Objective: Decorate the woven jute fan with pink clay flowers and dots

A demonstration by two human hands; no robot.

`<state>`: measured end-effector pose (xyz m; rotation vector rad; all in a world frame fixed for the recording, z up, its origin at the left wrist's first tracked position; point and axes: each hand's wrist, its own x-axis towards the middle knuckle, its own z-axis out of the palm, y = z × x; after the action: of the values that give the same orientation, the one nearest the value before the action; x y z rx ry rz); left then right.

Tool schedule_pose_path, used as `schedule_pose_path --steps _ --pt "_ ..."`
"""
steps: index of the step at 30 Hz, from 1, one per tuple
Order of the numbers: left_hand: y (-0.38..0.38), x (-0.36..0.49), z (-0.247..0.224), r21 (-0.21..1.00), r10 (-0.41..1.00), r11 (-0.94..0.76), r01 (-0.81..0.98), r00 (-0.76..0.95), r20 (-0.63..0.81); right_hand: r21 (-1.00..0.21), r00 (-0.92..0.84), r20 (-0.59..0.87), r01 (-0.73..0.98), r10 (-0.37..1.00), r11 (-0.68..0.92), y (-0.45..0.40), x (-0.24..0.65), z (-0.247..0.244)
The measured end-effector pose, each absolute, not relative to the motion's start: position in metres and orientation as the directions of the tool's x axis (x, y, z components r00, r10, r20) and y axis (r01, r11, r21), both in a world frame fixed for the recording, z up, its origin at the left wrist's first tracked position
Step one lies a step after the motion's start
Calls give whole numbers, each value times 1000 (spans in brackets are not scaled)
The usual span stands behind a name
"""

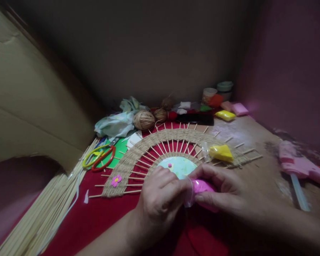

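Left hand [160, 199]: fingers pinched on the clear wrapper of the pink clay packet [202, 190].
Right hand [224, 192]: fingers clamped around that packet.
Packet: between both hands, above the red cloth [96, 217], just before the woven jute fan [160, 149].
Nearby: yellow clay packet [220, 152] on the weave.

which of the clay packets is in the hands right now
The bright pink packet, pinched between the left hand and right hand. The yellow packet lies on the woven piece, untouched; the others sit far back.
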<state>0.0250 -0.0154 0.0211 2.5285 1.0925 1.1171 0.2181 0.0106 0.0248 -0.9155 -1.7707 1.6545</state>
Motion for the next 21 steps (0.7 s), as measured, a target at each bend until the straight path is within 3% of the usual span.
schedule_pose_path --steps 2,4,6,8,9,11,14,18,21 --pt "-17 27 21 359 658 -736 573 482 579 -995 -612 -94 88 786 -51 10 217 25" --pt "-18 28 21 432 695 -710 556 459 553 -994 -613 -108 80 782 -75 8 217 25" --pt "-18 26 24 694 844 -533 484 368 391 -993 -622 -120 84 774 -87 8 217 26" --pt "-15 22 28 948 956 -166 272 281 87 -992 -618 -124 67 776 -106 9 218 26" --pt "-13 19 30 992 963 13 126 266 -47 -992 -610 -121 46 783 -118 10 219 26" --pt "-7 12 32 965 950 195 -173 277 -142 -991 -594 -112 8 797 -134 13 220 25" --pt "0 4 32 870 957 203 -450 279 -80 -993 -583 -103 19 806 -113 17 220 23" --pt "7 2 27 846 951 234 -479 295 -95 -998 -586 -50 47 809 -28 17 220 20" --pt "7 4 26 858 952 237 -455 285 -112 -998 -590 -59 25 805 -54 16 219 20"
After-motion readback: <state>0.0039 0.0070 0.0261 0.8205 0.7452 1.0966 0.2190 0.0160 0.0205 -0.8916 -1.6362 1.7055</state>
